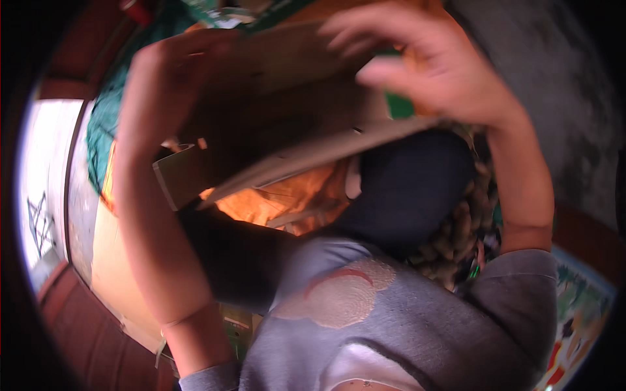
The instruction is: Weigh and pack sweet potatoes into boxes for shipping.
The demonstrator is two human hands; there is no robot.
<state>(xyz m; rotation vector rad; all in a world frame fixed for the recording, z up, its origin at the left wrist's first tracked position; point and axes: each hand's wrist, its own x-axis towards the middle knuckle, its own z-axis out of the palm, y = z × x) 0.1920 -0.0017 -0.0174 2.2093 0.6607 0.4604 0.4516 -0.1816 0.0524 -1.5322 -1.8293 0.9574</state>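
One cardboard box (326,147) lies in front of the person's bent legs, its near edge slanting up to the right toward the knee of the dark trousers (417,182). The right hand (430,72) is above the box's right end, its grip spread, thumb well apart from the fingers and nothing visible between them. The left hand (171,75) curves over the left end, fingers bent down into shadow, so whether that grip has hold of anything I cannot tell. The likeliest trouble is the box tipping or sliding toward the orange sheet (251,205) below its near edge, should the knee push against it while neither hand steadies it. A quick sweep could also catch a wrist on the cardboard edge, since both hands look blurred and the interior is dark.
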